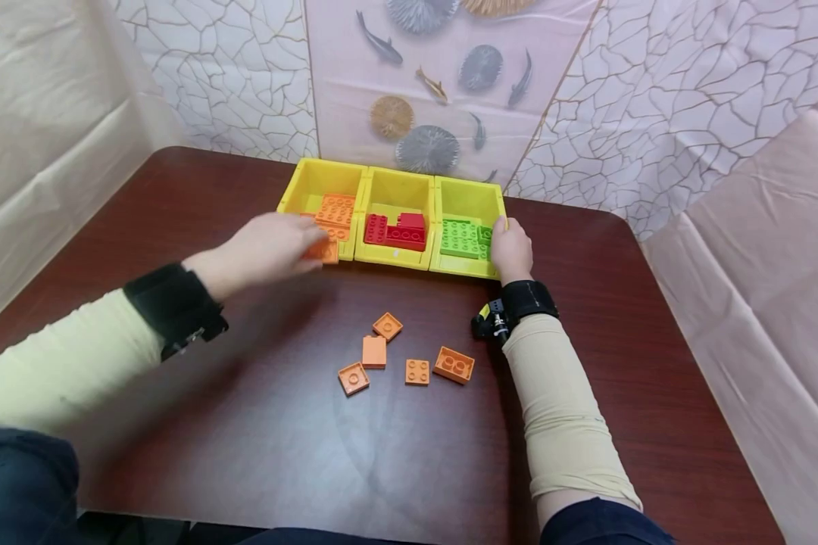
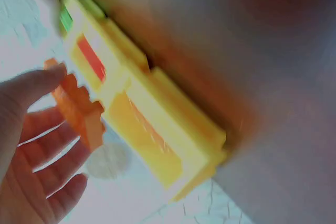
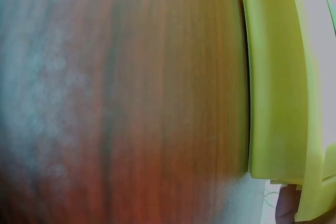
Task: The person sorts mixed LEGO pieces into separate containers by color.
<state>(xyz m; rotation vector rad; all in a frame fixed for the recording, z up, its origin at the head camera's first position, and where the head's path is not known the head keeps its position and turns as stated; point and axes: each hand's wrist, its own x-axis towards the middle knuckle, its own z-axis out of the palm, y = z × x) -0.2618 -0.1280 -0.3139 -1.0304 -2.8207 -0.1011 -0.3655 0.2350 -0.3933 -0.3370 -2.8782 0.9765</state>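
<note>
At the front of the left compartment, my left hand (image 1: 266,246) pinches an orange toy brick (image 2: 79,111) between thumb and fingers, its studs facing the bins in the left wrist view. My right hand (image 1: 513,253) grips the right edge of the yellow three-part bin (image 1: 431,227). Orange bricks (image 1: 336,210) lie in its left compartment, red bricks (image 1: 406,238) in the middle one and green bricks (image 1: 460,238) in the right one. The right wrist view shows the bin's yellow wall (image 3: 278,82) and only a fingertip of that hand.
On the dark wooden table (image 1: 266,439), several loose orange bricks lie in front of the bin, among them a flat-faced brick (image 1: 374,353), a studded brick (image 1: 417,372) and an upturned brick (image 1: 454,365). A patterned cloth (image 1: 429,91) hangs behind the table.
</note>
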